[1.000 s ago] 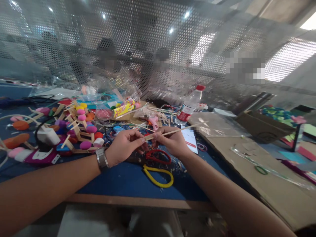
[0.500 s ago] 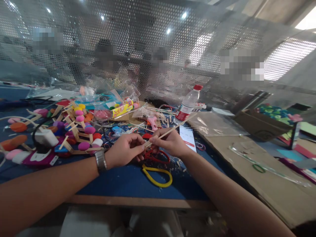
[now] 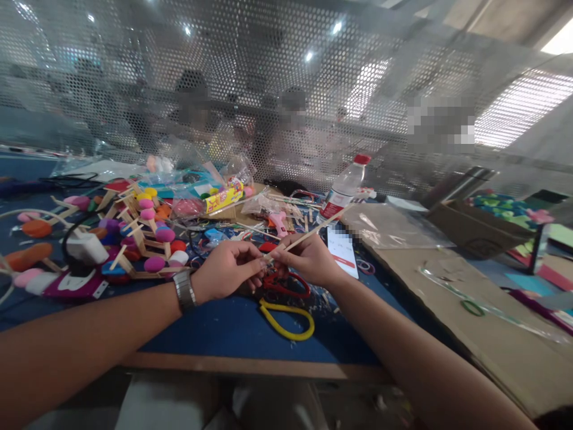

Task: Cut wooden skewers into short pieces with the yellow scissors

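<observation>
My right hand (image 3: 308, 261) is closed in a pinch on a thin wooden stick (image 3: 321, 226), which slants up and away to the right. Its near end runs down to the fingertips of my left hand (image 3: 227, 270). That hand is also closed, thumb against fingers at the stick's lower end, and its fingertips partly hide what is there. Just below the fingers, red-handled scissors (image 3: 307, 288) lie on the blue tabletop (image 3: 215, 334), their blades out of sight. Nearer the table's edge is a yellow bent loop (image 3: 310, 329).
Wooden stick pieces with coloured pompoms (image 3: 154, 264) crowd the left, beside a purple power strip (image 3: 76, 285). A red-capped bottle (image 3: 342, 190) and a phone (image 3: 342, 254) stand and lie behind my right hand. Cardboard (image 3: 421, 286) covers the right side; a perforated screen (image 3: 250, 65) closes the back.
The view has shifted slightly. The stick's near end has slipped further in between my fingertips, and both hands keep almost the same place.
</observation>
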`<state>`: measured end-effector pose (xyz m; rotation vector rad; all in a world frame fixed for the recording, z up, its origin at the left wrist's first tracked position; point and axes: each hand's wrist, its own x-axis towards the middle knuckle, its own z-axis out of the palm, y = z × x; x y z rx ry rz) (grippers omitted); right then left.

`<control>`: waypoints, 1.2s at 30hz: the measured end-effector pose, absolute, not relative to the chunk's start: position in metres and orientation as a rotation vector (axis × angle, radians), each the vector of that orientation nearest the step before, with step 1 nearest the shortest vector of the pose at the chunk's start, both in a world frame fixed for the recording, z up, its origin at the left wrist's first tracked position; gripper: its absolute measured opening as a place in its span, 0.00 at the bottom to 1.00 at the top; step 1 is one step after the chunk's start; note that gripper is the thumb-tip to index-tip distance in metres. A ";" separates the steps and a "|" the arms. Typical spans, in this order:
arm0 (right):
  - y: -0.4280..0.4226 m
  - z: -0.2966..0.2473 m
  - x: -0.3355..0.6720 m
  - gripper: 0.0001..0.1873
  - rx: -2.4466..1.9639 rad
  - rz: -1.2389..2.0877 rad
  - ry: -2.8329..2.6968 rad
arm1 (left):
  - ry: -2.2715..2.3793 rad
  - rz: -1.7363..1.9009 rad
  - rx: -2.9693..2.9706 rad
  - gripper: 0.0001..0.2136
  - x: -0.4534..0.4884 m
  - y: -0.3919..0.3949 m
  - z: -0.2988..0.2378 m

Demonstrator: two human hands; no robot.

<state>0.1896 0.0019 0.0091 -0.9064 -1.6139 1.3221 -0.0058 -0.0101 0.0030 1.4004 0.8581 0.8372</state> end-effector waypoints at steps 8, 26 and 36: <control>0.002 0.007 0.190 0.21 -0.917 1.150 -1.755 | 0.852 0.861 1.420 0.10 -0.006 -0.009 0.005; -0.001 0.004 0.189 0.32 -0.775 1.032 -2.000 | 0.777 0.767 1.415 0.18 -0.005 -0.014 0.005; -0.002 0.004 0.187 0.30 -0.832 1.033 -1.792 | 0.774 0.795 1.287 0.17 -0.005 -0.014 0.010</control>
